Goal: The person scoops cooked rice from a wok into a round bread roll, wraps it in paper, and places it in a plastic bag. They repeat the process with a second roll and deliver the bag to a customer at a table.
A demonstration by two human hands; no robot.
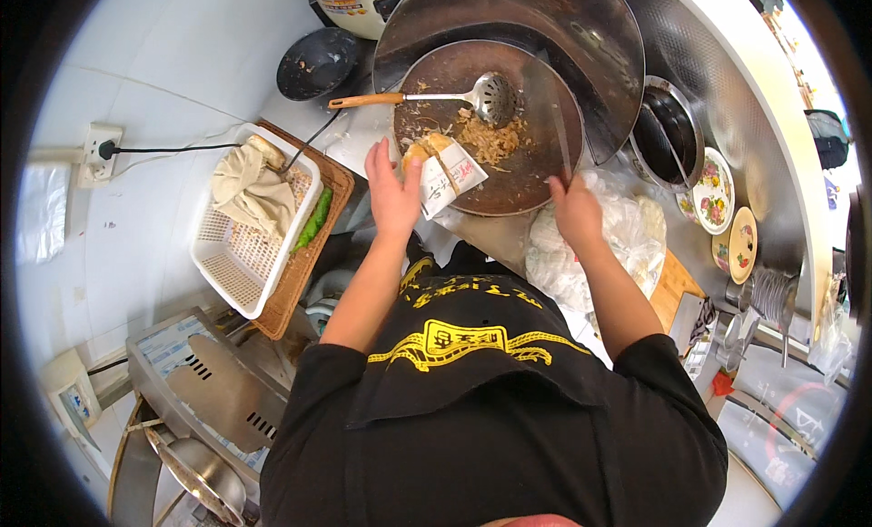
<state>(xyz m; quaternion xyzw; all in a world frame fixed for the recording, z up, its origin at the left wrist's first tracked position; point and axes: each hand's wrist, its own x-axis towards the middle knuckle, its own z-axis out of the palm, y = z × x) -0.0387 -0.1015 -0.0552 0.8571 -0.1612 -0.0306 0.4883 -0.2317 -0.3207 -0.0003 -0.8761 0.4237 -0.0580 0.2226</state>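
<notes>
Under my head camera, my right hand [577, 211] is clenched round the handle of a long-bladed metal knife [559, 118], its blade over the right part of a round brown chopping board [527, 183]. My left hand [395, 195] meets the left edge of a golden-brown filled bun in a printed white paper sleeve [452, 178], at the board's near left edge; its thumb lies against the bun, though I cannot tell whether it grips. Shredded brown filling [490, 143] lies on the board, beneath a perforated metal skimmer with a wooden handle [495, 98]. Left of these I have a white plastic basket [250, 302] holding a beige cloth [254, 191]; a long green pepper [313, 220] rests beside it.
</notes>
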